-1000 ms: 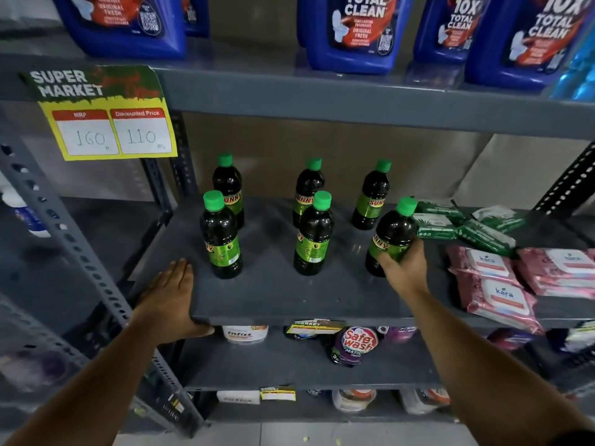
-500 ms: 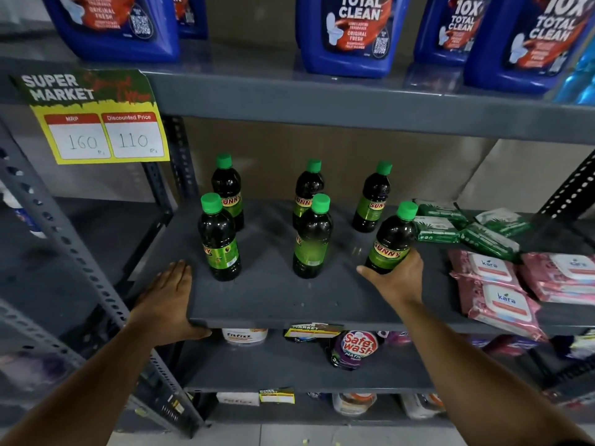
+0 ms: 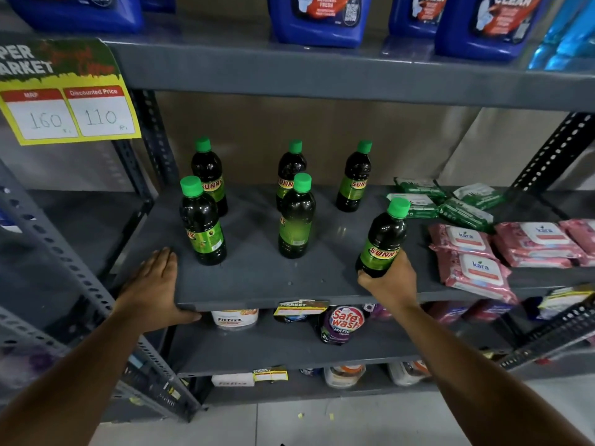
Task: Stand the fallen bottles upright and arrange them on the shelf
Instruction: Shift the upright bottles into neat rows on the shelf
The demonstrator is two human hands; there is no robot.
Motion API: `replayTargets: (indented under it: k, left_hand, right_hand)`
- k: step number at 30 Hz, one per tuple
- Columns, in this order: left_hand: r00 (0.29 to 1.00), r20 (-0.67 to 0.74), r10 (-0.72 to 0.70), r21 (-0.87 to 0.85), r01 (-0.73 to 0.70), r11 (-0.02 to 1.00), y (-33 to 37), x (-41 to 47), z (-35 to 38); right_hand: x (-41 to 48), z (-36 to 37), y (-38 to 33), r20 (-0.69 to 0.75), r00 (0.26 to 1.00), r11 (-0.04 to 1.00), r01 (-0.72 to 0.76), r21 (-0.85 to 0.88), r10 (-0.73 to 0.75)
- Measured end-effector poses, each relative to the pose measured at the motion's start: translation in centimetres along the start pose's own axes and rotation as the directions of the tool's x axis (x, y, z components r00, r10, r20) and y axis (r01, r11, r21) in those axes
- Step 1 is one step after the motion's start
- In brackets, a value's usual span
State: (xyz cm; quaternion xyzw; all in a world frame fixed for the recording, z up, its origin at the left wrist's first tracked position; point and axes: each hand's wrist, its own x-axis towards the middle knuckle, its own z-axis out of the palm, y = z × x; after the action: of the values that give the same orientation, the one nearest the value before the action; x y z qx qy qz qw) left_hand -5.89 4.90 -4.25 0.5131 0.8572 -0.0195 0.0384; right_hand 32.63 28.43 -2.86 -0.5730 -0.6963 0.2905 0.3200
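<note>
Several dark bottles with green caps and green SUNNY labels stand on the grey shelf (image 3: 257,278). Three stand in a back row (image 3: 354,178) and two more in front, at the left (image 3: 201,223) and centre (image 3: 296,220). My right hand (image 3: 391,281) grips the base of another bottle (image 3: 384,236), which leans slightly right near the shelf's front edge. My left hand (image 3: 154,284) lies flat on the shelf's front left corner, thumb hooked under the edge, holding nothing.
Green packets (image 3: 444,201) and pink wipe packs (image 3: 479,262) fill the shelf's right side. Blue cleaner jugs (image 3: 318,17) stand on the shelf above. A yellow price tag (image 3: 67,104) hangs at the upper left. Detergent products (image 3: 343,323) sit on the lower shelves.
My right hand has drawn its bottle toward the front edge of the shelf and turned it, so the label now faces me. My left hand has stayed in place.
</note>
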Motion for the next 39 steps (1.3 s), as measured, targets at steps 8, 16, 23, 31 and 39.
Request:
replayTargets:
  k: [8, 16, 23, 31, 39]
  left_hand:
    - [1.000, -0.027, 0.014, 0.010, -0.013, 1.000, -0.2, 0.2, 0.4]
    - [0.999, -0.030, 0.015, -0.008, -0.015, 1.000, 0.0, -0.1, 0.1]
    - [0.999, -0.032, 0.017, 0.002, -0.017, 1.000, 0.1, -0.2, -0.1]
    - [1.000, -0.030, 0.009, -0.018, -0.009, 1.000, 0.2, -0.4, -0.4]
    - [1.000, -0.020, 0.017, -0.015, -0.018, 1.000, 0.2, -0.4, -0.4]
  right_hand:
    - [-1.6, -1.5, 0.1, 0.062, 0.997, 0.999, 0.043, 0.009, -0.043]
    - [-1.9, -1.6, -0.1, 0.086, 0.996, 0.999, 0.033, 0.041, -0.036]
    - [-1.6, -1.4, 0.0, 0.089, 0.995, 0.999, 0.044, 0.031, -0.047]
    - [-8.4, 1.2, 0.9, -0.206, 0.857, 0.879, 0.444, -0.172, -0.473]
    - [-5.9, 8.3, -9.9, -0.002, 0.936, 0.930, 0.351, 0.110, -0.353]
